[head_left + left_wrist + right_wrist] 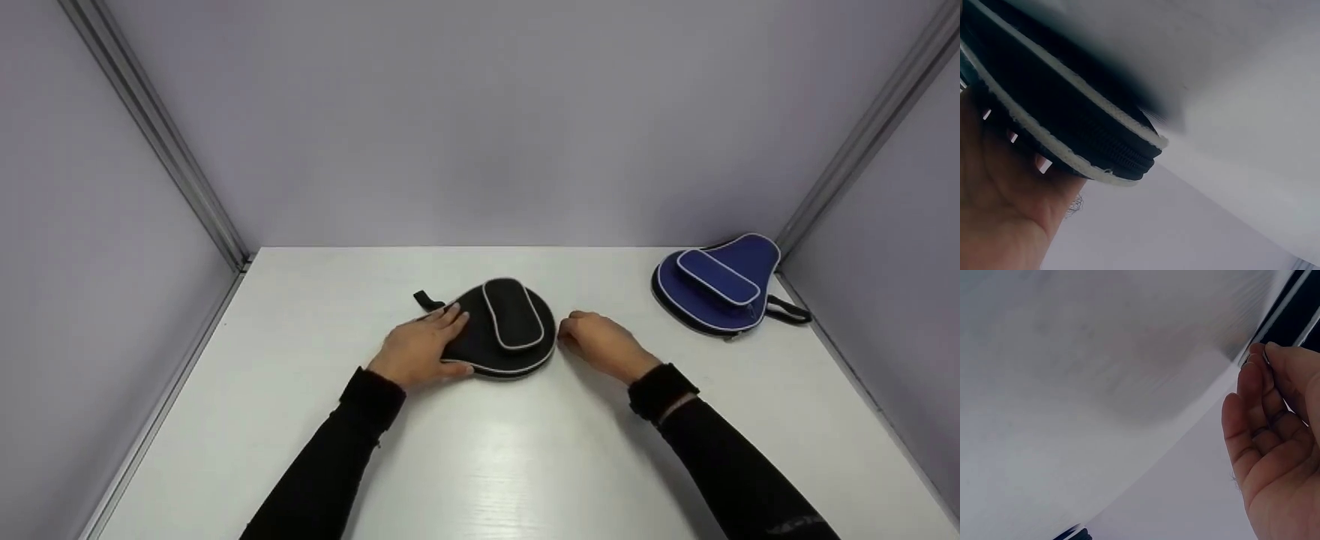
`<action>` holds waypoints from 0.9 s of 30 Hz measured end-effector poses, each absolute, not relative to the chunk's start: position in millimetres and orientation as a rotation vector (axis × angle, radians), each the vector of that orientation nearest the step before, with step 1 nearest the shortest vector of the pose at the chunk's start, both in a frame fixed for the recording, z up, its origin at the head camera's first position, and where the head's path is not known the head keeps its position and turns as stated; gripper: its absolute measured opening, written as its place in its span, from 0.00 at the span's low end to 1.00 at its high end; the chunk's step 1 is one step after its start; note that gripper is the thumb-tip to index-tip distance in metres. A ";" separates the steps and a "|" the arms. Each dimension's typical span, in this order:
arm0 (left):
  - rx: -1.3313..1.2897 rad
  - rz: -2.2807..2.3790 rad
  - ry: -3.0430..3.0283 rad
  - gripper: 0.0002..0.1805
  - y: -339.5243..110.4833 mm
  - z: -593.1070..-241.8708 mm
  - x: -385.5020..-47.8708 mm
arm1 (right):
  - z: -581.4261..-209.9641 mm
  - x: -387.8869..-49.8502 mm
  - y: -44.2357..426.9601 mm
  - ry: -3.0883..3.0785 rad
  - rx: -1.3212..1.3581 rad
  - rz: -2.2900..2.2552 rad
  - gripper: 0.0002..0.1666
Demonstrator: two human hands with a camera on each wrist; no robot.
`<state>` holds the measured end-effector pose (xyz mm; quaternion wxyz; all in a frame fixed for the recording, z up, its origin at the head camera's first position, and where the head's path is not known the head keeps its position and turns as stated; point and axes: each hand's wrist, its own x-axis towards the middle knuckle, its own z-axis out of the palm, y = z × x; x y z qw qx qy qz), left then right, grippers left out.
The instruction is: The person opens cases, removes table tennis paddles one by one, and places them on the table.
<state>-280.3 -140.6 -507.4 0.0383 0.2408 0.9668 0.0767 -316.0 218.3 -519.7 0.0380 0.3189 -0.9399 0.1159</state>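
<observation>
Black fabric is what the right hand (600, 341) is busy with: thumb and fingertip pinched together right at the round end of the black case (476, 341). Pretty sure that's the zip pull in there, but the fingertips cover most of it, so don't quote me.

Left hand (421, 349) isn't gripping so much as steadying: fingers spread and straight across the narrow end, thumb along the near edge. Case is lying flat mid-table, pocket (516, 315) facing up, with a short strap (427, 301) poking out past the left fingers.

How far along? Hard to call. The left wrist view gets a nice look at the zip teeth (1112, 147) between two bands of white piping, and that stretch of the side looks closed to me. Nothing's sticking out of the case either. Can't see the far side, so no idea if the zip is done all the way round; my guess is whatever's left is at that round end, where the pinch is.

Further out, over on the right by the wall, there's a blue case (754, 262), same shape, pocket up, wrist loop (789, 311) trailing off to the side. Neither hand's on it. Both are sitting on a white table (315, 300).
</observation>
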 end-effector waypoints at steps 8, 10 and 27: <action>0.654 0.235 3.001 0.55 -133.8 -508.0 -283.6 | -519.3 -309.4 214.4 -2.885 0.978 0.382 0.06; 0.641 0.229 3.007 0.55 -132.1 -508.1 -284.6 | -518.8 -307.4 212.6 -2.886 0.982 0.388 0.05; 0.560 0.233 3.070 0.55 -119.9 -509.1 -289.1 | -517.1 -294.0 189.7 -2.851 1.007 0.416 0.05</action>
